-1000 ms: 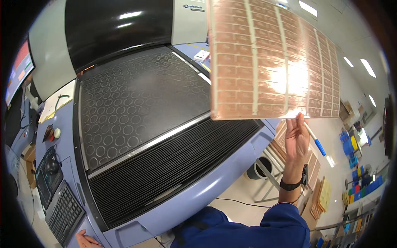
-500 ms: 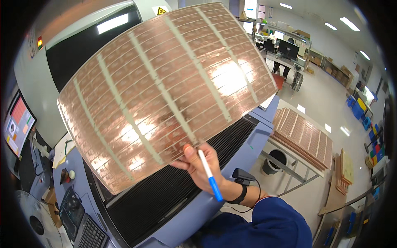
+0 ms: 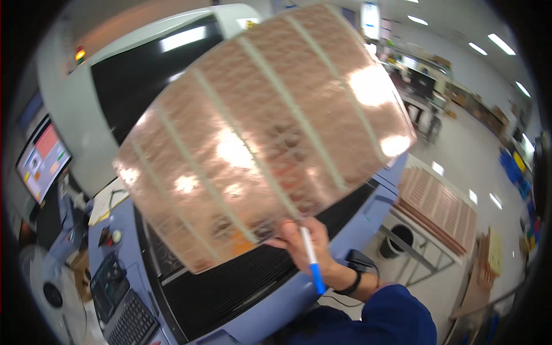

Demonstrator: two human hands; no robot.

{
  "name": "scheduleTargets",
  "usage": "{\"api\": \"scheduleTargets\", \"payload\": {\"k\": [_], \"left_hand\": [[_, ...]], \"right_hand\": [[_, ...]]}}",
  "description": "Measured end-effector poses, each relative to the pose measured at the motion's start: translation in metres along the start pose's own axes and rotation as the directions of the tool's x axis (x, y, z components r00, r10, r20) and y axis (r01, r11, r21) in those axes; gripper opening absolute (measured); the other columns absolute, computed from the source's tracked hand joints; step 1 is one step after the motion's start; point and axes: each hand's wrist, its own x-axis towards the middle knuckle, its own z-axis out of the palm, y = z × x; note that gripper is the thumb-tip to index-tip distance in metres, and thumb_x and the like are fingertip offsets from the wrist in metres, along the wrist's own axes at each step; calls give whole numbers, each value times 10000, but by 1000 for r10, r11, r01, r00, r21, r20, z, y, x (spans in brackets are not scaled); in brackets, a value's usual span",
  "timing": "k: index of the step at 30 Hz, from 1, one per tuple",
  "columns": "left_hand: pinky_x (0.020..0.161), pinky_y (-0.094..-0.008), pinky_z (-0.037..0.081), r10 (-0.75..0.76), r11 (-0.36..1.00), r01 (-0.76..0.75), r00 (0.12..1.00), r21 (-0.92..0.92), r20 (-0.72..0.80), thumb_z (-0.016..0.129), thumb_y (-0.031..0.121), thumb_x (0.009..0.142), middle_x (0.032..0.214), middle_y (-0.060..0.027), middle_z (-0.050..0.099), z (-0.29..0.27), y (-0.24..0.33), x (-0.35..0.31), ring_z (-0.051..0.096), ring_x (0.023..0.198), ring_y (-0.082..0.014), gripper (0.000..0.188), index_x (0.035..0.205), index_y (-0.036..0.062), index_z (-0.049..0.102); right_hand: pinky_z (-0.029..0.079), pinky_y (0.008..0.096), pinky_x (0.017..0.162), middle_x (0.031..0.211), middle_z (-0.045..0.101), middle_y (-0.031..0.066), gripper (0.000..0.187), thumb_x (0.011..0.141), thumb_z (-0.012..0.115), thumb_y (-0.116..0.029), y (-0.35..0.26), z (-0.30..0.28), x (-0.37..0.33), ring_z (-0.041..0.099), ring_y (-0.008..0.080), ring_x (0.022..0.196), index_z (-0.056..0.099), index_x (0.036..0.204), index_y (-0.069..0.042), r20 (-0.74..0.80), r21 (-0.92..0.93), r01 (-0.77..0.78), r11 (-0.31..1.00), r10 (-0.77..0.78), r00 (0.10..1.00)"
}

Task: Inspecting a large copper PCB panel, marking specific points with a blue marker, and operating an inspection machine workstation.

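My right hand [image 3: 310, 246] is closed on the lower edge of a large copper-coloured circuit board panel [image 3: 264, 121], thumb on its face. The thin panel is held up tilted above a blue-grey machine, its shiny face crossed by several pale bands and marked by bright reflections. Tucked in the same hand is a white marker pen [image 3: 309, 247] with a blue end [image 3: 317, 279] pointing down. A black band [image 3: 351, 284] circles the wrist. My left hand does not show.
Under the panel lies the machine's black ribbed bed [image 3: 241, 307]. A keyboard [image 3: 131, 322] and a monitor [image 3: 43, 158] stand at left. To the right, a stack of copper panels [image 3: 440, 210] rests on a table, with a black bin [image 3: 398, 241] beside it.
The panel, hand and surroundings all appear shifted to the right in the picture, and the panel now looks blurred. The hold on panel and pen is the same.
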Motion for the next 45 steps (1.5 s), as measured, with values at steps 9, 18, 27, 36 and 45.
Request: {"api": "scheduleTargets", "payload": {"k": [9, 18, 27, 36, 45], "left_hand": [[379, -224, 248, 84, 966, -77, 996, -246, 17, 588, 223, 1032, 476, 34, 435, 32, 7, 5, 381, 395, -33, 333, 820, -20, 671], [374, -202, 254, 106, 968, -111, 994, -225, -35, 588, 256, 1038, 494, 30, 461, 23, 15, -5, 385, 387, -28, 360, 806, -6, 674], [421, -211, 281, 72, 969, -71, 997, -238, -3, 623, 182, 1006, 531, 37, 515, 27, 31, -8, 426, 440, -22, 280, 828, -18, 705], [408, -206, 275, 119, 971, -121, 993, -209, -24, 604, 232, 1023, 513, 37, 497, 22, 20, -10, 403, 418, -23, 322, 838, -12, 705], [409, -206, 276, 45, 970, -48, 999, -239, -17, 605, 205, 1022, 519, 44, 487, 22, 28, -2, 406, 422, -23, 297, 830, -7, 688]], "right_hand": [[664, 436, 786, 1055, 660, 98, 332, 993, 672, -242, -32, -65, -23, 722, 246, 951, 534, 1218, -40, -85, -91, -82, 992, 75, 994], [653, 324, 665, 1002, 637, 22, 298, 1007, 640, -184, -45, -58, -3, 648, 112, 778, 538, 1257, -56, -81, -189, -6, 982, -9, 997], [459, 213, 672, 906, 647, 3, 207, 1022, 640, -152, -105, -56, 133, 559, 64, 761, 660, 1111, 33, 136, -673, 596, 437, -719, 681], [470, 394, 884, 854, 697, 113, 91, 854, 743, -69, -78, 51, 146, 647, 296, 851, 707, 926, -27, 725, -670, 742, -16, -232, 649], [471, 493, 966, 1177, 633, 240, 475, 889, 664, 0, 42, 54, 169, 593, 435, 1120, 557, 1346, -66, 697, -647, 742, 172, -260, 668]]}}
